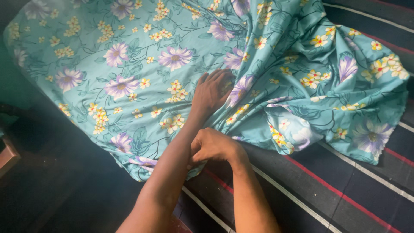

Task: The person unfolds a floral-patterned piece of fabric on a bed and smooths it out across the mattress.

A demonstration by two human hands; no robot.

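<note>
A teal cloth point(129, 56) printed with purple and yellow flowers is spread over a dark striped mattress point(327, 190). It lies flat on the left and is bunched in folds on the right. My left hand point(212, 91) rests flat on the cloth near its middle, fingers stretched toward the folds and holding nothing. My right hand point(215, 146) sits just below it at the cloth's near edge, beside my left forearm. Its fingers are curled around the hem, which is partly hidden under them.
The mattress cover is dark with red and white stripes and shows at the lower right and upper right. A dark floor lies to the left, and a wooden corner point(6, 157) shows at the left edge.
</note>
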